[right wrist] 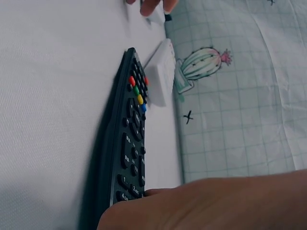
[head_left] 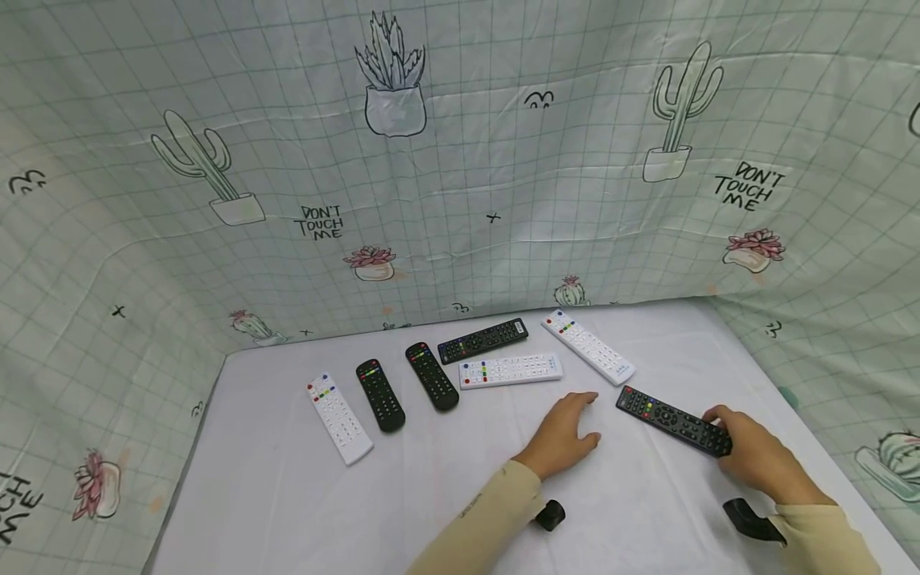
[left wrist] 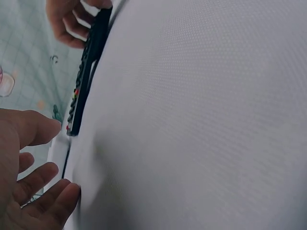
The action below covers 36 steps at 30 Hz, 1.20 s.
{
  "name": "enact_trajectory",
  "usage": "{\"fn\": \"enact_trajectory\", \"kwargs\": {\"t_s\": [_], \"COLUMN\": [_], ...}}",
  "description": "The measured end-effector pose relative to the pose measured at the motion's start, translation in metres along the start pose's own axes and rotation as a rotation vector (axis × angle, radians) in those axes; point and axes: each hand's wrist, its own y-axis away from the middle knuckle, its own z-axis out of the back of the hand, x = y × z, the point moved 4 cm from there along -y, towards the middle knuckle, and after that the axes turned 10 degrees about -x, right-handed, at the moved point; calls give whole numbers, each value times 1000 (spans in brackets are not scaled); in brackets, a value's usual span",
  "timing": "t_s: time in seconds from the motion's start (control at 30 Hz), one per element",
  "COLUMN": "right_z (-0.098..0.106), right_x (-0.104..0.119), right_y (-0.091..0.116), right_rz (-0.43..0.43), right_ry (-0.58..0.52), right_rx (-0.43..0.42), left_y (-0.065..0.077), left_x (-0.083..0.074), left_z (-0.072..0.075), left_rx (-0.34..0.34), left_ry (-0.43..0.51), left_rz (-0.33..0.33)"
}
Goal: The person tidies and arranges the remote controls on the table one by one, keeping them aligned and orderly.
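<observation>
At the right of the head view, my right hand grips the near end of a black remote control, thumb and fingers at its two sides. Its button face is up, with red, green, yellow and blue keys, and it lies low along the white cloth in the right wrist view. My left hand holds nothing; its thumb and fingers are spread apart, left of that remote's far end. Just beyond the far end lies a white remote control, slanted.
Further left lie a sideways white remote, a long black remote behind it, two rounded black remotes and a white remote. A cactus-print curtain rises behind the white-covered table.
</observation>
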Motion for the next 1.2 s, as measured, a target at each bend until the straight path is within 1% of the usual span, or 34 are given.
{"fn": "enact_trajectory", "kwargs": {"t_s": [0.2,0.33,0.47,0.67,0.9,1.03,1.2], "right_z": [-3,-4,-5,-9,-15,-17,-18], "right_x": [5,12,18,23,27,30,39], "right_y": [2,2,2,3,3,3,4], "right_rz": [0,13,29,33,37,48,79], "right_ry": [14,16,9,10,13,1,-35], "right_rx": [-6,-13,-15,-5,-5,1,-8], "left_y": [-1,-2,-3,-4,-3,1,6], "left_x": [-4,-4,-5,-5,-6,-5,0], "left_z": [-3,-4,-7,-11,-10,-9,-5], "left_rx": [-14,-10,-12,-5,-35,-47,-79], "left_ry": [-41,-57,-52,-4,32,96,164], "left_rz": [-7,10,31,73,57,95,140]}}
